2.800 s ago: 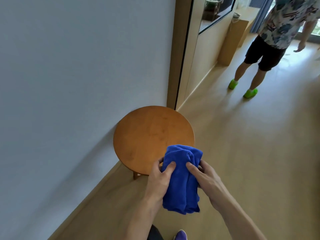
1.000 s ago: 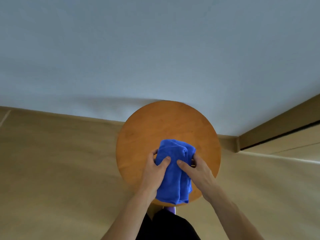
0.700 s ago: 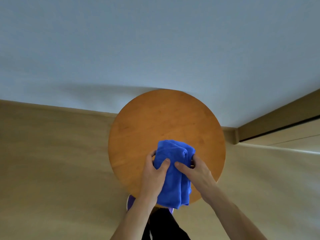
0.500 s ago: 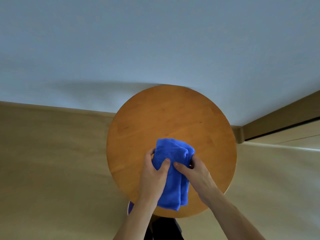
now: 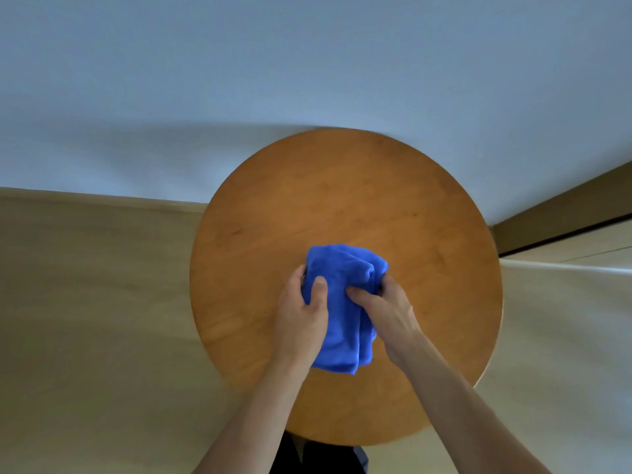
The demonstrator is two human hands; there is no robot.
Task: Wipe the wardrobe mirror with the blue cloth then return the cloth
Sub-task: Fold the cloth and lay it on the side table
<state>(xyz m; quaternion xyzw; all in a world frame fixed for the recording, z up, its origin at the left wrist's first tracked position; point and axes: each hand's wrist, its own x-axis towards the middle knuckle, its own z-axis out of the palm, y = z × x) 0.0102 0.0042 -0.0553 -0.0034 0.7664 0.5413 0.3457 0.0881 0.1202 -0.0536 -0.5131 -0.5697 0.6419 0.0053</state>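
Note:
A folded blue cloth (image 5: 345, 295) is held over the middle of a round wooden stool (image 5: 342, 200). My left hand (image 5: 301, 316) grips its left side with the thumb on top. My right hand (image 5: 386, 309) grips its right side. Whether the cloth touches the stool top I cannot tell. The wardrobe mirror is out of view; only the wardrobe's wooden base edge (image 5: 561, 217) shows at the far right.
A pale blue-grey wall (image 5: 273, 63) rises right behind the stool. Light wood floor (image 5: 85, 302) spreads to the left and right of the stool. My dark trousers (image 5: 318, 460) show below the stool's near rim.
I turned from the hallway to face the stool and came closer, so the stool looks larger. Both hands carried the cloth from the stool's near edge to over its middle.

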